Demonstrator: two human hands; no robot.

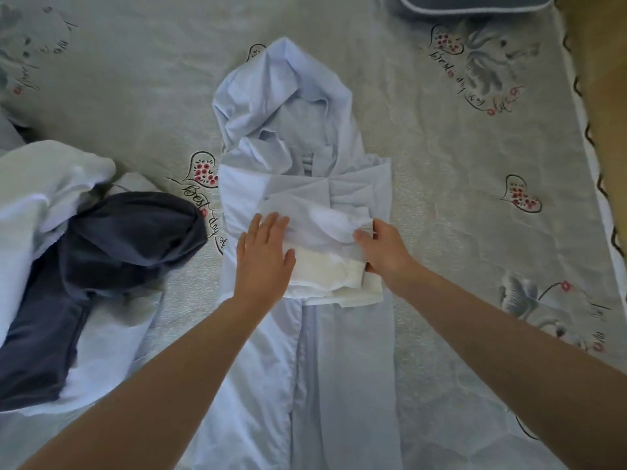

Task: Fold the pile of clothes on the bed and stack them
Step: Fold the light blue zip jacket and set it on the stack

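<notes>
My left hand [263,256] lies flat on the pale blue garment [305,184], right hand [380,252] pinching its folded edge — soft, limp cloth — best held at corners.

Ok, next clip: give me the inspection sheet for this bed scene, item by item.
Surface: bed cover, pale, printed with hearts and script, lightly creased.
Job's things: light blue garment laid lengthwise mid-bed, its far end bunched; white folded piece lying on it.
Clutter: unfolded pile at the left, a dark garment on white cloth.
Grippers: left hand flat, pressing the white piece; right hand gripping the cloth's right edge.
Cables: nothing seen.
Surroundings: dark pillow at the far edge; yellowish strip beyond the bed's right side, too little shown to identify.
</notes>
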